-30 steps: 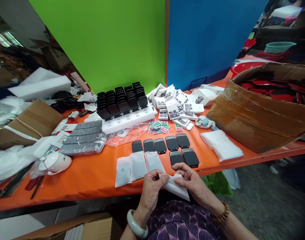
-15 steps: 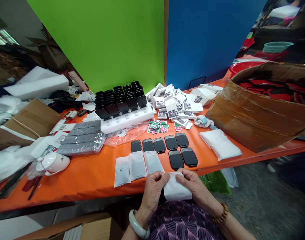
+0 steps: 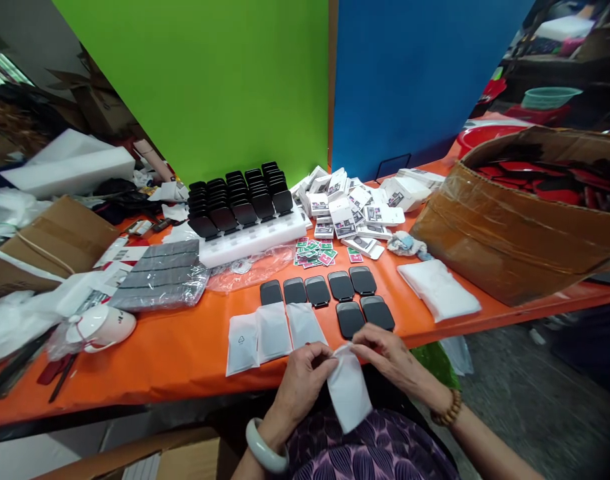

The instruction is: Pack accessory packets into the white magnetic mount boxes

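Observation:
A small white translucent pouch (image 3: 351,393) hangs over the lap, below the table's front edge. My left hand (image 3: 302,377) pinches its upper left corner, and my right hand (image 3: 397,360) pinches its top edge on the right. Several black rounded plates (image 3: 317,291) lie on the orange table (image 3: 175,353) just beyond the hands. Three of them are partly slipped into white pouches, such as the middle one (image 3: 273,332). A stack of white pouches (image 3: 439,288) rests to the right.
Rows of black plates stand in a white foam tray (image 3: 255,243). Behind are small white boxes (image 3: 342,210) and coloured cards (image 3: 315,252). A large carton (image 3: 519,227) is at right, a white mug (image 3: 107,327) and wrapped grey cloth (image 3: 159,277) at left.
The held pouch was bunched up between both hands and now hangs down lengthwise. My right hand has risen slightly and turned, with its fingers farther above the pouch.

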Available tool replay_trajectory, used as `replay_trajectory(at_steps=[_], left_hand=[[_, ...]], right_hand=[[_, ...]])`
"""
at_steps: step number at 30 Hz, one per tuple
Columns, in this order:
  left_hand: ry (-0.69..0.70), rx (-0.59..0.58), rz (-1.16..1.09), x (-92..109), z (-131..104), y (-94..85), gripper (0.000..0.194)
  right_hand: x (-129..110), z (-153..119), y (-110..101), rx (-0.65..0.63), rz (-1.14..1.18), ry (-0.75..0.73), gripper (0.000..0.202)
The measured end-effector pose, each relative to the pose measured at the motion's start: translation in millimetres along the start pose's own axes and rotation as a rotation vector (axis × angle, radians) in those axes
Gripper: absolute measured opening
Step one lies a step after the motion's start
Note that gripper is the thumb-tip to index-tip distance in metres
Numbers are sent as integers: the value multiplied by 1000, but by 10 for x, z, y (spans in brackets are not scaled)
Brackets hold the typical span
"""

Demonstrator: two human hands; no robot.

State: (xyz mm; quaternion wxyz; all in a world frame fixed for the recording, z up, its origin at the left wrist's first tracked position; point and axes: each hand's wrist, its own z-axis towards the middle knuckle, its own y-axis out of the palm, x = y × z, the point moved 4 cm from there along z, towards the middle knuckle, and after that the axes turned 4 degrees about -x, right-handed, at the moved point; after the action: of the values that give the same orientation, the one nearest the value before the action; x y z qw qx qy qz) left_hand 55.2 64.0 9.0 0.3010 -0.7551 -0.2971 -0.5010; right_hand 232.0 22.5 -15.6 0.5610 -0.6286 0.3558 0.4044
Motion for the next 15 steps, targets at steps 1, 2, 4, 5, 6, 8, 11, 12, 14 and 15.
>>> replay_trajectory(at_steps=[1,2,4,5,6,8,11,12,14,15], left_hand=[[34,27,134,17,0,-34,9],[67,40,233,33,-3,-51,10],[118,8,341,55,-19,-42,9],[132,-21,370,61,-31,-27,8],[142,-49,391,66,-43,-10,8],[159,-93,422,70,-63,15,12],[189,-113,441,61,-64,21,15],[192,-108,448,50,-54,14,15],[188,-90,468,21,-27,-6,12],[186,-83,479,7,-14,-15,11]], right_hand=[[-10,54,-87,26,-135,-43,14],[-15,110,-160,46,-260,-70,14],[-14,225,-253,48,-474,-94,29],[-11,278,-273,29,-555,-100,33],[-10,326,-279,5,-615,-106,35],[-15,403,-273,-37,-693,-104,37],[-32,476,-259,-86,-751,-59,36],[-37,490,-259,-96,-755,-47,36],[-43,504,-268,-99,-727,-49,35],[-40,506,-277,-92,-685,-62,34]])
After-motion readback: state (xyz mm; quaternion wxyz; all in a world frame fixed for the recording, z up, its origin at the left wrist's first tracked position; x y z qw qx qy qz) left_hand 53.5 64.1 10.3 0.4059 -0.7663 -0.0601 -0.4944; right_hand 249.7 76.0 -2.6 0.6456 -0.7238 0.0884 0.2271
